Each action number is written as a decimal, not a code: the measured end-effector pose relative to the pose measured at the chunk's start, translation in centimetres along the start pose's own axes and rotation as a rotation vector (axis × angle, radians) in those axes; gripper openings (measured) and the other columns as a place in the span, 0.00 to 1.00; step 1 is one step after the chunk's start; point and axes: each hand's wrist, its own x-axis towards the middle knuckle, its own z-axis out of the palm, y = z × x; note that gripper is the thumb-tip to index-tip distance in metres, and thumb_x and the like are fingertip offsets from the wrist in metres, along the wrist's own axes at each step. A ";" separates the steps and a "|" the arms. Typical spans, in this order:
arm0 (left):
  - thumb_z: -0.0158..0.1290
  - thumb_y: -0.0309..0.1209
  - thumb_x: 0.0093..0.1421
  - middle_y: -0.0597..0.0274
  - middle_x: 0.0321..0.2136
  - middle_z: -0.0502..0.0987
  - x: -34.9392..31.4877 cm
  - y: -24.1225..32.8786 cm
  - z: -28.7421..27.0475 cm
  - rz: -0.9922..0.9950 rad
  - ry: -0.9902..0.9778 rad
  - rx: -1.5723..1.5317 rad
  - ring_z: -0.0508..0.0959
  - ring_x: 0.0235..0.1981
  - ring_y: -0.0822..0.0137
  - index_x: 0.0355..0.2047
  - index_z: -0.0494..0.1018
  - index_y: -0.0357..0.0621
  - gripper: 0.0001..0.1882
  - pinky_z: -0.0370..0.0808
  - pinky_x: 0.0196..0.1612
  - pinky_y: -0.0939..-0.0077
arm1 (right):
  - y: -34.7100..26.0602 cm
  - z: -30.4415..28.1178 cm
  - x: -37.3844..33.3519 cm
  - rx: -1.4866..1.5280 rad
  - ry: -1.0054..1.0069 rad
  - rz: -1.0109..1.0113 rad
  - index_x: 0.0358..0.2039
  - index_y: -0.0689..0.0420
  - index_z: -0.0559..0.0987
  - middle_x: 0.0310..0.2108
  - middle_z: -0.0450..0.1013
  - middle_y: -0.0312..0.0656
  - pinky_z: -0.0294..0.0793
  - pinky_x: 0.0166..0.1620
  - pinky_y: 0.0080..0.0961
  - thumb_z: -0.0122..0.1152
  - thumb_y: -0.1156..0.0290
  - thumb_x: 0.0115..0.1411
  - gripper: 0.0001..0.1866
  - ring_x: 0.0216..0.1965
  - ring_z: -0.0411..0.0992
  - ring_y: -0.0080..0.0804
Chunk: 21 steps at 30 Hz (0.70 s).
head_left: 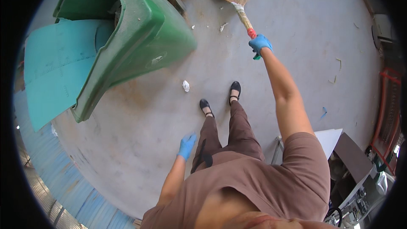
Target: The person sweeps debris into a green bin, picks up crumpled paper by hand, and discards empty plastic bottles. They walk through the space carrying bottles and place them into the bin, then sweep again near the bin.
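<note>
My right hand (260, 44), in a blue glove, is wrapped round the handle of a straw broom (241, 13) and stretched far ahead. Red and green wrapping shows on the handle on either side of the fist, and the fanned bristles rest on the grey floor at the top. Hanging low beside my left leg, my left hand (186, 146) wears a blue glove too. It holds nothing that I can see, its fingers loosely extended. White crumpled scrap (186, 86) lies ahead of my feet, and a smaller white scrap (223, 27) sits below the bristles.
A large green bin (148, 38) stands or leans at the upper left, with a turquoise sheet (59, 68) sticking out of it. At right are a blue scrap (324, 113), a red metal frame (388, 110) and a cluttered dark cabinet (349, 157). Blue-streaked boards (72, 186) line the lower left.
</note>
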 end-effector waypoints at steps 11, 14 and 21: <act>0.56 0.46 0.64 0.64 0.45 0.79 6.8 4.6 -4.3 0.072 -0.108 0.121 0.79 0.45 0.67 0.53 0.75 0.44 0.23 0.75 0.50 0.67 | 21.7 7.2 -29.7 -0.153 -0.069 0.054 0.49 0.52 0.78 0.34 0.80 0.50 0.77 0.46 0.42 0.59 0.63 0.50 0.23 0.40 0.79 0.50; 0.56 0.45 0.63 0.65 0.40 0.79 7.8 3.5 -7.4 0.094 -0.098 0.188 0.77 0.39 0.69 0.51 0.76 0.44 0.22 0.74 0.45 0.69 | 24.6 10.2 -36.5 -0.145 -0.054 0.100 0.54 0.54 0.77 0.37 0.80 0.50 0.77 0.45 0.38 0.62 0.65 0.50 0.27 0.38 0.79 0.44; 0.54 0.43 0.63 0.70 0.35 0.77 8.1 -1.0 -14.6 0.056 -0.055 0.277 0.77 0.35 0.73 0.43 0.77 0.50 0.14 0.74 0.41 0.72 | 27.0 15.0 -46.1 0.158 0.052 0.218 0.59 0.53 0.75 0.44 0.80 0.50 0.77 0.48 0.33 0.67 0.65 0.50 0.33 0.43 0.81 0.40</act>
